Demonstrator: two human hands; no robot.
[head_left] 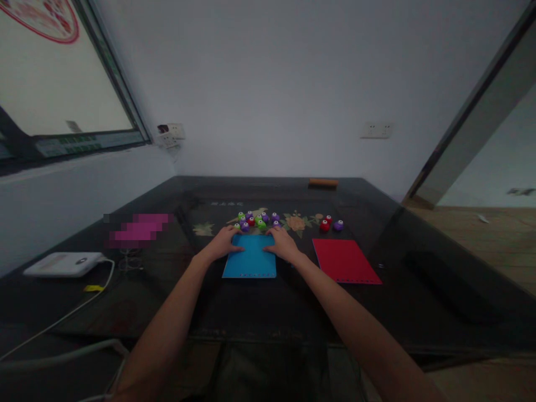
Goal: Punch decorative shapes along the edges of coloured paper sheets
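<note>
My two hands lay flat on a blue sheet on a dark table.

My left hand [225, 243] pressed the blue sheet's [251, 261] left top corner, my right hand [282, 244] its right; fingers spread, gripping nothing. Small colourful punches [256, 220] clustered just beyond my fingertips. A red sheet [345, 261] lay right of my right fingers.
</note>
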